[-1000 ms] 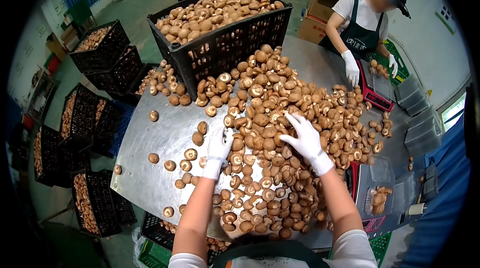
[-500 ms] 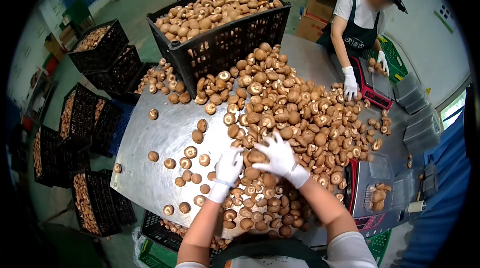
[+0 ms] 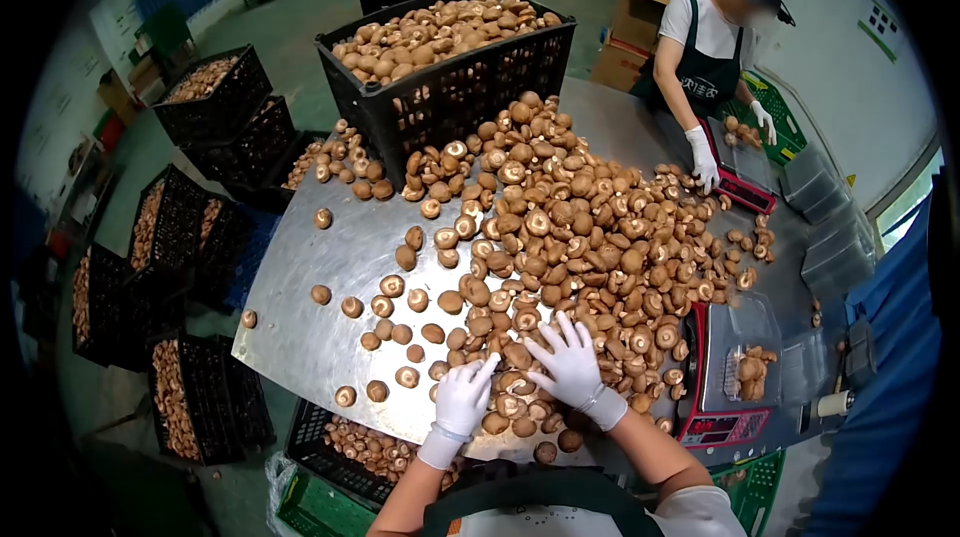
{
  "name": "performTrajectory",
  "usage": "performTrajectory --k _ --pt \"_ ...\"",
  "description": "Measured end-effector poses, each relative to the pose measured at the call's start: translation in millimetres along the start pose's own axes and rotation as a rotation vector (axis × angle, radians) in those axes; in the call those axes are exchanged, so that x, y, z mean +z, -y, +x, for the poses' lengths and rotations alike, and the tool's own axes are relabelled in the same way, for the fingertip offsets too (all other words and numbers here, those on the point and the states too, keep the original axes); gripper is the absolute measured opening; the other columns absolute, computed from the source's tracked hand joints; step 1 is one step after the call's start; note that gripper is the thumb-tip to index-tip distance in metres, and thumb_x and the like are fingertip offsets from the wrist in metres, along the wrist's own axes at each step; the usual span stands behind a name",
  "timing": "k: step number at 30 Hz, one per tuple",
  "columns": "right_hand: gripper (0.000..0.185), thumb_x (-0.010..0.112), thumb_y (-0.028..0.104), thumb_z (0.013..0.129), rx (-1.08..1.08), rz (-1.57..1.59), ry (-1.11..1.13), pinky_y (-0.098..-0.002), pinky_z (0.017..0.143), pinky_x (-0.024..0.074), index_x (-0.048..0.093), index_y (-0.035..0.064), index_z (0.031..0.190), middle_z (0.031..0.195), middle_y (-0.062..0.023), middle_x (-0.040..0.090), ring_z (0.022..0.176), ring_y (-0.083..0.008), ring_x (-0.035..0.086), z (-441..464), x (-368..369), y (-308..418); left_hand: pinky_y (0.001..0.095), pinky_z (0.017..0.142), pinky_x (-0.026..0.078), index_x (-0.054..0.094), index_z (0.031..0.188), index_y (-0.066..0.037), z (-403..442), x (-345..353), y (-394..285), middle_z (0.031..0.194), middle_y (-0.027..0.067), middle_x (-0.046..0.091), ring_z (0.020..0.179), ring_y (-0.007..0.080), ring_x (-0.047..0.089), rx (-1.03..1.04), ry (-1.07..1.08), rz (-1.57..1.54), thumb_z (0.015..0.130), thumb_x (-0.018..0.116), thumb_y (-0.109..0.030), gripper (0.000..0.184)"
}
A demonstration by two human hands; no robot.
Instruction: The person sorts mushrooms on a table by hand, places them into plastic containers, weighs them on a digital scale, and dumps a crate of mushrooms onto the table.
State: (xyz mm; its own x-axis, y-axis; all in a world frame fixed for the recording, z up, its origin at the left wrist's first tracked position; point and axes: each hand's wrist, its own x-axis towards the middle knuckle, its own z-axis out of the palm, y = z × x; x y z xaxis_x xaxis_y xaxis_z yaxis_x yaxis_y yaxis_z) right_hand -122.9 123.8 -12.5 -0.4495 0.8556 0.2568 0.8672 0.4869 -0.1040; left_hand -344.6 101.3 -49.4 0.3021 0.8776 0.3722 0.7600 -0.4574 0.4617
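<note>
Facing each other at the lower centre of the frame, the two gloved hands are right in among the mushrooms (image 3: 600, 237), at the near edge of the heap! The left hand (image 3: 463, 402) has its index finger stretched out toward the caps and its other fingers bent; whether anything is pinched beneath it, I can't make out. The right hand (image 3: 568, 367), palm down, fingers fanned wide, is clasping nothing that shows.

And where's the crop? The main heap fills the middle of the metal table (image 3: 300, 337) and runs to the right, loose ones dot the left, and more brim from the black crate (image 3: 480, 87) at upper centre (a proper mountain, that one).

So the step in hand, by my reading, is handling loose mushrooms by the near edge, nothing firmly grasped in plain view. From this pose, picking one up would call for the spread right fingers to curl gently round a cap, with the left hand steadying its neighbours. Lower right, a clear tub (image 3: 750, 374) with mushrooms in it sits on a red-edged scale (image 3: 725, 427). Upper right, a co-worker's gloved hand (image 3: 704, 162) is down at the heap's far end.
</note>
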Motion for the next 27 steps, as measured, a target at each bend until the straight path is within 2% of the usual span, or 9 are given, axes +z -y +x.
performTrajectory --k 3,6,8,10,14,16,18,23,27 --pt "0.050 0.064 0.046 0.079 0.081 0.004 0.069 -0.0558 0.099 0.0287 0.058 0.0182 0.120 0.134 -0.0073 0.049 0.125 -0.0368 0.039 -3.7 -3.2 -23.3 0.0379 0.077 0.047 0.060 0.123 -0.015 -23.5 -20.1 4.9 0.101 0.0071 0.061 0.087 0.0263 0.057 -0.081 -0.021 -0.117 0.079 0.062 -0.009 0.044" --pt "0.056 0.068 0.046 0.077 0.175 0.087 0.031 -0.0529 0.099 0.0361 0.058 0.0187 0.125 0.139 -0.0087 0.045 0.125 -0.0413 0.038 -17.2 -4.4 -45.6 0.0367 0.072 0.049 0.067 0.112 -0.014 -59.4 -54.0 16.1 0.088 0.0080 0.065 0.077 0.0269 0.060 -0.230 0.014 -0.084 0.080 0.061 -0.010 0.032" --pt "0.056 0.071 0.044 0.074 0.198 0.133 -0.015 -0.0484 0.099 0.0395 0.061 0.0180 0.123 0.140 -0.0115 0.044 0.123 -0.0432 0.040 -24.6 -3.7 -49.2 0.0367 0.072 0.051 0.070 0.106 -0.011 -91.7 -69.1 39.1 0.083 0.0099 0.067 0.075 0.0291 0.063 -0.367 0.180 -0.269 0.083 0.062 -0.015 0.025" --pt "0.056 0.073 0.041 0.073 0.229 0.172 -0.042 -0.0475 0.099 0.0399 0.061 0.0178 0.123 0.140 -0.0115 0.044 0.121 -0.0428 0.042 -28.9 -1.2 -46.6 0.0364 0.076 0.051 0.069 0.107 -0.009 -89.3 -101.1 49.9 0.088 0.0127 0.068 0.080 0.0271 0.065 -0.397 0.453 -0.548 0.086 0.063 -0.023 0.026" --pt "0.056 0.076 0.036 0.071 0.199 0.147 -0.052 -0.0460 0.096 0.0412 0.061 0.0176 0.122 0.138 -0.0104 0.047 0.117 -0.0409 0.044 -23.0 -0.8 -38.5 0.0349 0.085 0.049 0.067 0.108 -0.005 -10.2 -113.2 57.0 0.096 0.0137 0.068 0.094 0.0285 0.064 -0.631 0.186 -0.536 0.084 0.065 -0.018 0.028" --pt "0.056 0.078 0.030 0.069 0.157 0.168 -0.021 -0.0444 0.095 0.0421 0.061 0.0173 0.121 0.134 -0.0093 0.050 0.115 -0.0390 0.046 -16.8 -3.1 -37.1 0.0352 0.093 0.046 0.062 0.114 -0.004 34.9 -86.7 81.7 0.107 0.0158 0.064 0.104 0.0305 0.060 -0.406 -0.109 -0.338 0.083 0.064 -0.013 0.033" --pt "0.055 0.078 0.027 0.069 0.157 0.205 -0.021 -0.0437 0.095 0.0417 0.062 0.0164 0.119 0.131 -0.0091 0.052 0.114 -0.0383 0.046 -14.2 -3.5 -38.9 0.0368 0.097 0.043 0.056 0.123 -0.005 79.2 -52.3 111.8 0.119 0.0175 0.058 0.111 0.0314 0.055 -0.328 -0.254 -0.266 0.082 0.062 -0.009 0.041" --pt "0.049 0.074 0.028 0.071 0.228 0.258 0.009 -0.0440 0.096 0.0399 0.063 0.0145 0.117 0.132 -0.0088 0.051 0.116 -0.0374 0.045 -19.2 1.7 -46.3 0.0429 0.108 0.032 0.040 0.140 -0.013 159.2 16.6 170.9 0.144 0.0172 0.037 0.132 0.0401 0.032 -0.394 -0.150 -0.070 0.082 0.061 -0.013 0.062" --pt "0.050 0.073 0.030 0.071 0.232 0.283 -0.031 -0.0434 0.093 0.0419 0.063 0.0157 0.118 0.130 -0.0073 0.053 0.113 -0.0361 0.048 -14.1 -1.3 -45.8 0.0412 0.104 0.037 0.047 0.135 -0.017 184.3 39.6 192.4 0.139 0.0146 0.043 0.126 0.0384 0.040 -0.408 0.036 0.023 0.081 0.064 -0.016 0.056"
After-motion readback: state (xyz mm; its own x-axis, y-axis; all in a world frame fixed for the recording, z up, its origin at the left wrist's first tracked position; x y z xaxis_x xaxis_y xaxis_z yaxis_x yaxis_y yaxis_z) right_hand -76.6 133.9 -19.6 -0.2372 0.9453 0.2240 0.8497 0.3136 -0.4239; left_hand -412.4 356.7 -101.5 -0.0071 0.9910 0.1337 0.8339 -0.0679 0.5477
